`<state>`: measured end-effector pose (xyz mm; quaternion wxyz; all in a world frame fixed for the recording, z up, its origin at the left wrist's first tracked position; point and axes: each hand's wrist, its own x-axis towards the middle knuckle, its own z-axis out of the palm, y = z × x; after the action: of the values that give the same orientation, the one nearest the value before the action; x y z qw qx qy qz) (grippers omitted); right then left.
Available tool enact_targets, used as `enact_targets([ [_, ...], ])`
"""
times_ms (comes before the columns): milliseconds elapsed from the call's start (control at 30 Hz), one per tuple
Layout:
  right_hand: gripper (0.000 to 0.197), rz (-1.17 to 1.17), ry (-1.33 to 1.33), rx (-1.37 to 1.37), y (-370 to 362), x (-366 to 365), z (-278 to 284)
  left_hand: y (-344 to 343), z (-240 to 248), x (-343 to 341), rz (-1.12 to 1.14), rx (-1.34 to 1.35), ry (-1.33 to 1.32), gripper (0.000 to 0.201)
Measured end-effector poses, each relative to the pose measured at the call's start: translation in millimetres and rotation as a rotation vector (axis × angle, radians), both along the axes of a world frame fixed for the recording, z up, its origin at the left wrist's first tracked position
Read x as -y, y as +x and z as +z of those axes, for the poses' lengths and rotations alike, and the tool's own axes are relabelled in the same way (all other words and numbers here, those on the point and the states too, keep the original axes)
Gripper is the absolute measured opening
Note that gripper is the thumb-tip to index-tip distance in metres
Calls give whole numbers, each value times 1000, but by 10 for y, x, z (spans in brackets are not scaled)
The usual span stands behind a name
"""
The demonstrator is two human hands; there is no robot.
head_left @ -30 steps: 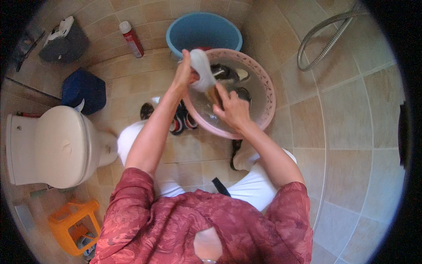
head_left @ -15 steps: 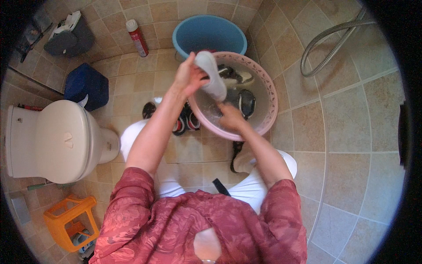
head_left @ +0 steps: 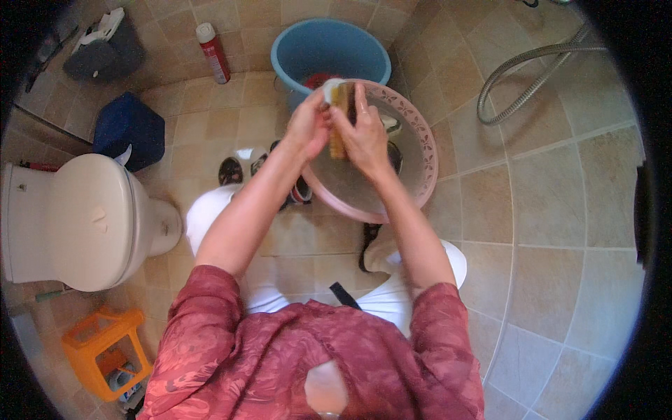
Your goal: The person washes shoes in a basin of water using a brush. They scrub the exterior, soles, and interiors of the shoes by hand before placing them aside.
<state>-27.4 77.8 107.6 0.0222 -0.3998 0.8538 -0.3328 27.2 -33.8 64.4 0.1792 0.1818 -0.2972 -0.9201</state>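
Shoe (head_left: 341, 115) held upright over the pink basin (head_left: 420, 133), long axis near-to-far. My left hand (head_left: 308, 129) grips its left side. My right hand (head_left: 364, 133) lies curled against its right.

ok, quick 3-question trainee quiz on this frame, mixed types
1. True or false: both hands are over the pink basin.
2. The bucket behind the basin is: A) blue B) orange C) white
3. Fill in: on the person's left stands a white ____.

Key:
1. True: left hand and right hand grip a shoe above it.
2. A
3. toilet
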Motion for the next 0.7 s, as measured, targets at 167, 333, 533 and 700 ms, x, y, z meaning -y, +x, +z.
enact_targets([
  [167, 66, -221, 8, 45, -478, 122, -217, -33, -108, -96, -67, -60, 68, 37],
  [333, 62, -112, -80, -31, -138, 67, -102, -32, -240, 24, -43, -56, 28, 41],
  [533, 64, -333, 12, 127, -570, -92, -274, -10, -21, -235, -134, -14, -6, 37],
  [700, 64, -160, -146, -202, 118, 29, -230, -19, -173, -83, 32, -85, -197, 42],
])
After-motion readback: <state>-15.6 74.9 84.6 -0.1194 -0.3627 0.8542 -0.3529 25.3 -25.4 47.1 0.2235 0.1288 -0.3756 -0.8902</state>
